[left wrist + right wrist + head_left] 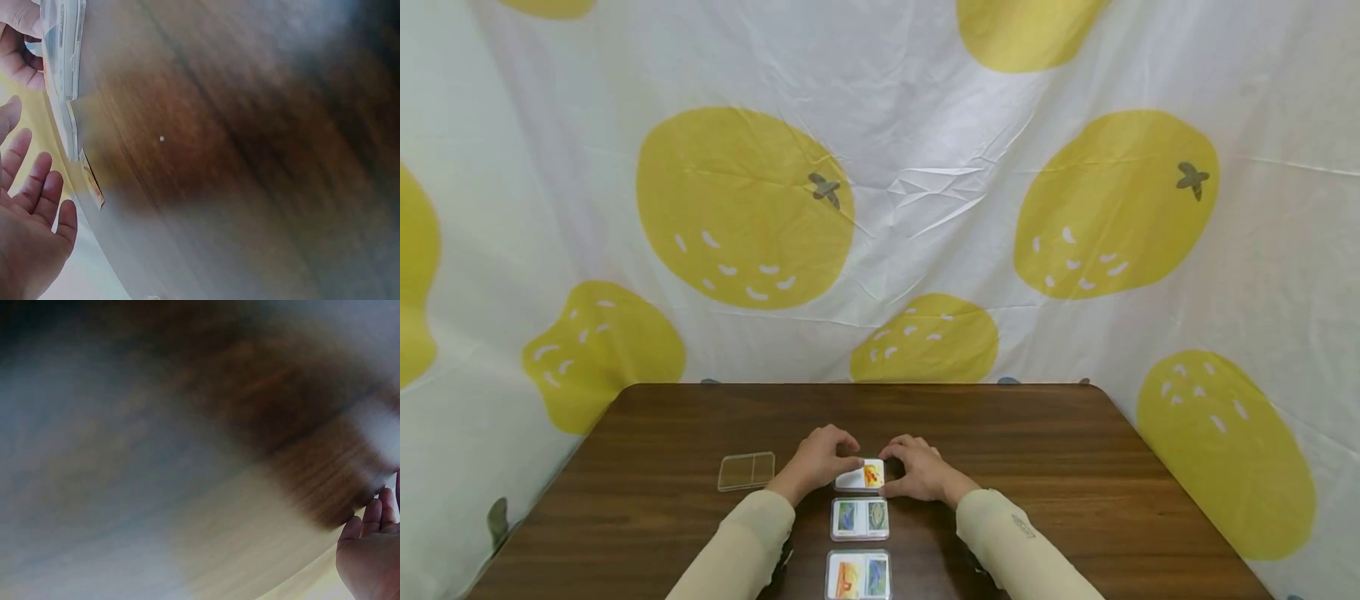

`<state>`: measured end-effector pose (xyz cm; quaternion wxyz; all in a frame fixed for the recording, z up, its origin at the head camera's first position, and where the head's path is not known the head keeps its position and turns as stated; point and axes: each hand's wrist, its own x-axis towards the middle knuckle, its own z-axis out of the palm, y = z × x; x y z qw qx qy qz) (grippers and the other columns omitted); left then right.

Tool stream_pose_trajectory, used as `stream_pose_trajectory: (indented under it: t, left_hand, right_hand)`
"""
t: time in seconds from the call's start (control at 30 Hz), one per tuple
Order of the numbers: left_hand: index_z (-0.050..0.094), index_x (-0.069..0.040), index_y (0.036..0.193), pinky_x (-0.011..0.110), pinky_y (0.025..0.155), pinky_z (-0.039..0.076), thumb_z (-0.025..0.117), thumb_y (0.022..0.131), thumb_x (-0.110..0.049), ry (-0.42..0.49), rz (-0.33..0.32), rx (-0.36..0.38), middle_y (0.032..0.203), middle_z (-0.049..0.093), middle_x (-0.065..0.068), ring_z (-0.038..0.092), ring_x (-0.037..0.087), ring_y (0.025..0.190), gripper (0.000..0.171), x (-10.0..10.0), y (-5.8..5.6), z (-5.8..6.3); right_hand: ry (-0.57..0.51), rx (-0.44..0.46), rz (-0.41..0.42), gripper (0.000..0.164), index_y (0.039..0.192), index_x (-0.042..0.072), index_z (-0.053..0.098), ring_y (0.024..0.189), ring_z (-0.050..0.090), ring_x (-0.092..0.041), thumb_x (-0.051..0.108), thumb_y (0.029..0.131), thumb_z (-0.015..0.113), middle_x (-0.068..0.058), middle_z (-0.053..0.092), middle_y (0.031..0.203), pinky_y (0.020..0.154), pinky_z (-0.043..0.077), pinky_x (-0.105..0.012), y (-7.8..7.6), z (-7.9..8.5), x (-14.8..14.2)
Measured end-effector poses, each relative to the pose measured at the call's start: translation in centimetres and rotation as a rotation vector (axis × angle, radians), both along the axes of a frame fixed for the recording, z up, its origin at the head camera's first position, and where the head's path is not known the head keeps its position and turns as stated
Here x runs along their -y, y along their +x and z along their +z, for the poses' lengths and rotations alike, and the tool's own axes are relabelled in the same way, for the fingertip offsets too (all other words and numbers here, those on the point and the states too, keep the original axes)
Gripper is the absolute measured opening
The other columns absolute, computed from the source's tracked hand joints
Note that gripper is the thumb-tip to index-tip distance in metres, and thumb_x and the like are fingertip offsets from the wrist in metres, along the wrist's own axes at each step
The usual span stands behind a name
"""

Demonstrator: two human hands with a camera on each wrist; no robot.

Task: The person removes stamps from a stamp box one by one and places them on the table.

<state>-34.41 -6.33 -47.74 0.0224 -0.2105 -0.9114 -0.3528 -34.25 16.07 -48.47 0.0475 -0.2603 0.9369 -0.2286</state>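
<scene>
In the head view, a flat clear-edged card case (850, 479), white on its left half, lies between the hands with an orange-printed card (873, 475) on its right half. My right hand (922, 471) holds the case's right end between thumb and fingers. At the case's far left side hovers my left hand (820, 458), its thumb reaching over the case and its fingers loosely bent. The left wrist view shows that left hand (31, 231) with spread fingers, near a thin orange-printed piece (92, 181). Only part of the right hand (369, 550) shows in the right wrist view.
Two more cases, each with two picture cards, lie nearer on the brown table (1037, 433): the middle case (860, 518) and the front case (859, 575). A clear, frame-like lid (747, 472) lies left of the left hand. A lemon-print curtain (917, 250) hangs behind.
</scene>
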Motion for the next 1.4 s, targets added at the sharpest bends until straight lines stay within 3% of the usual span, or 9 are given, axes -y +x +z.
stream_pose_trajectory:
  t: [0.77,1.0,1.4]
  left_hand:
    - [0.074,-0.008,0.101,0.056,0.091,0.038,0.082,0.081,-0.027,-0.13,-0.006,0.01,0.098,0.065,0.004,0.057,0.03,0.1,0.028,-0.9,-0.6,-0.2]
    - [0.075,-0.009,0.102,0.057,0.092,0.036,0.082,0.082,-0.028,-0.139,0.0,0.033,0.102,0.065,0.004,0.055,0.031,0.103,0.028,-1.0,-0.6,-0.4]
    - [0.075,-0.011,0.095,0.054,0.088,0.036,0.081,0.082,-0.026,-0.158,-0.012,0.0,0.095,0.061,0.002,0.053,0.029,0.099,0.02,-1.2,-0.4,-0.2]
  right_hand:
    - [-0.001,0.006,0.009,0.05,0.122,0.013,0.064,0.125,0.042,-0.035,0.037,0.081,0.079,-0.01,0.05,0.133,0.101,0.03,-0.058,0.2,0.1,0.0]
    - [0.011,0.016,-0.002,0.05,0.123,0.015,0.064,0.129,0.04,-0.035,0.038,0.082,0.078,-0.01,0.049,0.136,0.103,0.03,-0.058,0.1,0.1,0.0]
    - [0.011,0.002,-0.001,0.049,0.122,0.014,0.065,0.126,0.042,-0.034,0.037,0.08,0.079,-0.008,0.051,0.133,0.102,0.031,-0.056,0.0,0.0,0.0]
